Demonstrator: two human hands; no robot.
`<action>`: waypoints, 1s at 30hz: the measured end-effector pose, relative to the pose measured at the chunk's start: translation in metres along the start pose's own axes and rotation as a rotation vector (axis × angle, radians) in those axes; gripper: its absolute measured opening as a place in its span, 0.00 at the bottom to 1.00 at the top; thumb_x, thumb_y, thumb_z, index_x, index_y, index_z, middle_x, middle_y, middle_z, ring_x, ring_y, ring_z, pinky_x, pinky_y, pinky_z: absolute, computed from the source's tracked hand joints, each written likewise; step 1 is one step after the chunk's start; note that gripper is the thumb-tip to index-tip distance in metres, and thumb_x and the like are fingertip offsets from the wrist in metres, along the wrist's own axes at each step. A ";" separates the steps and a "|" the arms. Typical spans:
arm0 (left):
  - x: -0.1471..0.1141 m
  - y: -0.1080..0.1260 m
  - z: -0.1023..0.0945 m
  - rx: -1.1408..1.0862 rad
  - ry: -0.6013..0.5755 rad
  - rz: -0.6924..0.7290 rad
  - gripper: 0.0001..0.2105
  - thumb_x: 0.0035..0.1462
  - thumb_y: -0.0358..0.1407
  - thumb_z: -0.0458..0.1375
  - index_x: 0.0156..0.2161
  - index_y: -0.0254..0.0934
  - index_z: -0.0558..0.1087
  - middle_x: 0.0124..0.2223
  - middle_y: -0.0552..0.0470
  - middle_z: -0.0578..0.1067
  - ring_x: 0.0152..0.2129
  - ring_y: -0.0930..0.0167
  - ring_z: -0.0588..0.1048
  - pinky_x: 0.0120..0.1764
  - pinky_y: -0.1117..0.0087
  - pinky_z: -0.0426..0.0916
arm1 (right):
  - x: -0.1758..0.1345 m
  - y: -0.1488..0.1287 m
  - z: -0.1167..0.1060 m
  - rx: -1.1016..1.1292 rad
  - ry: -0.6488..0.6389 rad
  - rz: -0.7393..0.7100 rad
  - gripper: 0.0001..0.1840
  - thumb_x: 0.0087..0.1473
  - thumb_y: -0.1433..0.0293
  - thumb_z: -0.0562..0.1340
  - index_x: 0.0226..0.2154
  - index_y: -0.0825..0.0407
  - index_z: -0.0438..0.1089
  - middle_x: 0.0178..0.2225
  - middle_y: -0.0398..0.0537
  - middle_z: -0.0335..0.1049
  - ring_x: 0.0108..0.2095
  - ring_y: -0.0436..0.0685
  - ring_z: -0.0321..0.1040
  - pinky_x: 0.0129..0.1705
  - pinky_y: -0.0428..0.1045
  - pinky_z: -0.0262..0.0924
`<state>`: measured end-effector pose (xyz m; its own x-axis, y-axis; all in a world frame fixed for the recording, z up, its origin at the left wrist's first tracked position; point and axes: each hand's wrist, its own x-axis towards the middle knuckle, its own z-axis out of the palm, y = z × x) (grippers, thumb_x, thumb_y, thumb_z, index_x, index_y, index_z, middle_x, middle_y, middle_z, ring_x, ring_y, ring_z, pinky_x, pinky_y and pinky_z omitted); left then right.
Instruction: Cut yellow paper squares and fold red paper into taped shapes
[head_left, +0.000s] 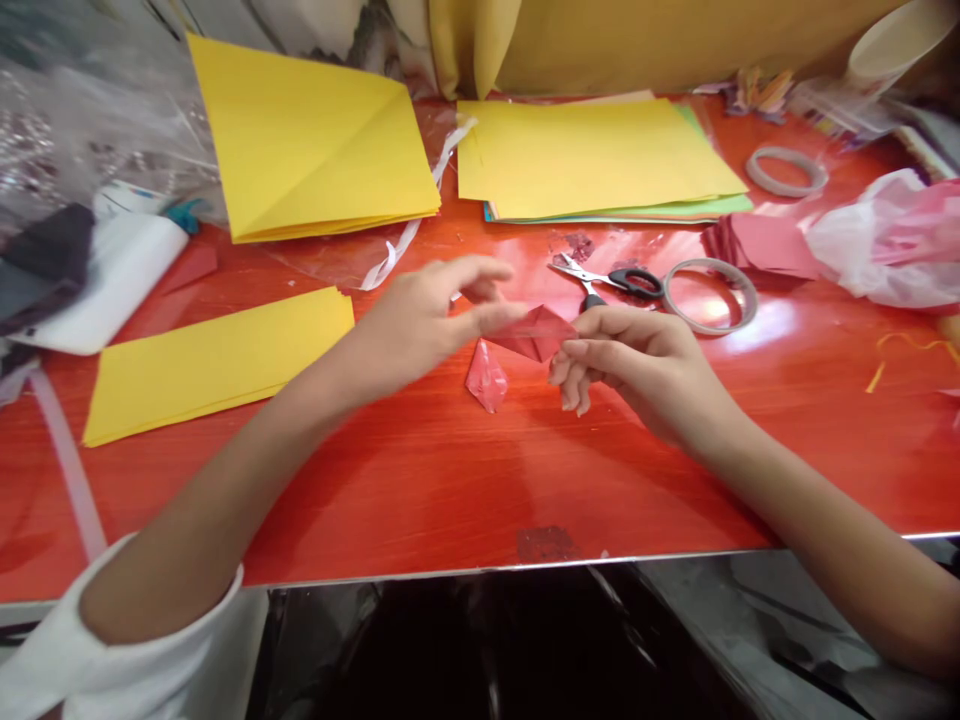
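My right hand pinches the right corner of a small folded red paper, a diamond shape with creases, held just above the red table. At its left corner is my left hand, with the thumb at or against the paper and the index finger raised apart from it. The left hand is slightly blurred, so whether the thumb presses on the paper is hard to see. Below the held piece, a second folded red paper, shaped like a kite, lies on the table. Scissors with black handles lie just behind my right hand.
Yellow sheets and a stack of coloured paper lie at the back. Folded yellow strips are at left. Tape rolls, red paper pieces and a plastic bag are at right. The table's front edge runs close below.
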<state>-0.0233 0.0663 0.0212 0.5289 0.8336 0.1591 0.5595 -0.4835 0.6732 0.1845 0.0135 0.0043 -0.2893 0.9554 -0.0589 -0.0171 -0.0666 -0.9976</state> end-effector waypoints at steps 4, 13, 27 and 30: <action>-0.002 0.010 0.005 -0.317 -0.089 -0.092 0.07 0.53 0.37 0.59 0.36 0.35 0.73 0.32 0.55 0.75 0.30 0.74 0.73 0.34 0.73 0.65 | -0.001 -0.002 0.002 -0.012 -0.019 -0.040 0.08 0.55 0.70 0.60 0.26 0.53 0.69 0.25 0.44 0.72 0.21 0.48 0.69 0.23 0.44 0.64; -0.008 0.009 0.018 -0.119 0.184 0.120 0.07 0.57 0.38 0.56 0.33 0.36 0.68 0.28 0.56 0.72 0.21 0.78 0.68 0.26 0.75 0.64 | 0.004 0.000 0.004 0.148 0.060 0.042 0.15 0.54 0.56 0.60 0.33 0.51 0.69 0.25 0.44 0.72 0.19 0.49 0.70 0.19 0.44 0.63; -0.007 -0.010 -0.013 0.931 0.082 0.806 0.16 0.62 0.46 0.46 0.41 0.35 0.68 0.35 0.46 0.73 0.32 0.66 0.74 0.28 0.67 0.65 | 0.004 0.000 -0.002 0.123 -0.107 0.381 0.12 0.48 0.71 0.66 0.39 0.52 0.75 0.24 0.40 0.68 0.22 0.43 0.63 0.24 0.41 0.59; -0.007 -0.009 -0.013 0.976 0.084 0.879 0.14 0.62 0.44 0.47 0.41 0.36 0.69 0.35 0.48 0.73 0.32 0.67 0.74 0.27 0.68 0.65 | 0.004 -0.001 0.000 0.062 -0.149 0.380 0.11 0.50 0.67 0.65 0.37 0.52 0.75 0.25 0.41 0.68 0.23 0.45 0.62 0.26 0.43 0.59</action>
<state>-0.0404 0.0683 0.0239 0.9291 0.1408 0.3420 0.2980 -0.8328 -0.4666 0.1832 0.0177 0.0051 -0.4215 0.8078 -0.4120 0.0613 -0.4279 -0.9018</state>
